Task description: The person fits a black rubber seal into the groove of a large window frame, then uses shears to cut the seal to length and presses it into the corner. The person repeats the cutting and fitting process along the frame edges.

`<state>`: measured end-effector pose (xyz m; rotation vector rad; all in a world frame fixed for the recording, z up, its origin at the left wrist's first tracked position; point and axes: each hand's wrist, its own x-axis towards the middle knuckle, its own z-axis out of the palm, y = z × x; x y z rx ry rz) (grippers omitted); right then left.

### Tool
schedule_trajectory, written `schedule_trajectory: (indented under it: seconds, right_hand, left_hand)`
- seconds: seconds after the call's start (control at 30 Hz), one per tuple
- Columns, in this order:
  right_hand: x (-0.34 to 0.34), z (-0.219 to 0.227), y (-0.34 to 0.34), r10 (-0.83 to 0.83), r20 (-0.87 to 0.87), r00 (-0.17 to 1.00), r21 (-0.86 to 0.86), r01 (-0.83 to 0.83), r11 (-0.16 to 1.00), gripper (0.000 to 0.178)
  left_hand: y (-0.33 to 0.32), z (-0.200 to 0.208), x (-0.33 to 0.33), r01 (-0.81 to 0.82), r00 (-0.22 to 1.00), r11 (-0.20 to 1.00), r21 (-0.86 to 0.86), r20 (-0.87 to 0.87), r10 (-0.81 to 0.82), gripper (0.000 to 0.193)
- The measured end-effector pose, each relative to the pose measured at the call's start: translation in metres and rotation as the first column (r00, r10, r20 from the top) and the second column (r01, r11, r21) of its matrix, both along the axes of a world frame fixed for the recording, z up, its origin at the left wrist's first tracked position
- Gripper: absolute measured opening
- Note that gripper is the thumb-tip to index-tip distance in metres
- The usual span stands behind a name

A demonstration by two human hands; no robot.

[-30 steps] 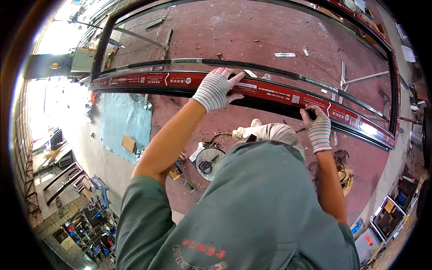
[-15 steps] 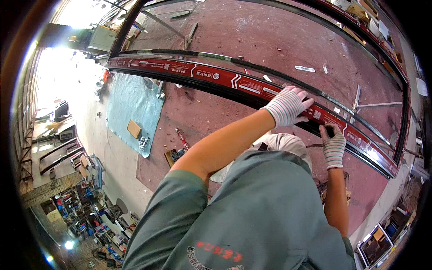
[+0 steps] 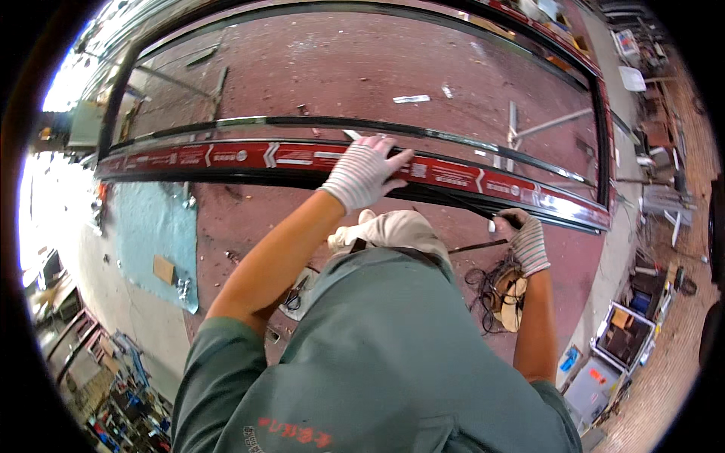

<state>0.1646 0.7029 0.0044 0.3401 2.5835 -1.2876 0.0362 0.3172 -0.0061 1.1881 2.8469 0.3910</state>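
Your left hand (image 3: 362, 172) spreads open across the frame (image 3: 445, 174), your right hand (image 3: 526, 240) pinches a black strip (image 3: 477, 246); red floor (image 3: 325, 68) below, blue sheet (image 3: 147, 241) off left.

Wearing striped white knit gloves (image 3: 356, 181) left and right, pale cloth trousers (image 3: 404, 228), a grey-green short-sleeved shirt (image 3: 377, 340) with red markings (image 3: 294, 432).

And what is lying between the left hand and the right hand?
In the head view, a stretch of the red and black bar lies between left hand and right hand.
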Motion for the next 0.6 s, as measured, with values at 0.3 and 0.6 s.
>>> schedule_trajectory:
  seconds: [0.3, 0.6]
  right_hand:
    - [0.016, 0.000, 0.093, -0.222, -0.155, 0.963, 0.307, 0.260, 0.916, 0.030]
    - [0.000, -0.032, 0.101, -0.245, -0.213, 0.946, 0.315, 0.304, 0.899, 0.037]
  left_hand:
    - [0.006, -0.008, -0.002, -0.018, 1.000, 0.999, 0.044, 0.013, 0.017, 0.069]
    - [0.052, 0.000, 0.007, -0.094, 0.995, 0.996, -0.001, -0.020, 0.094, 0.082]
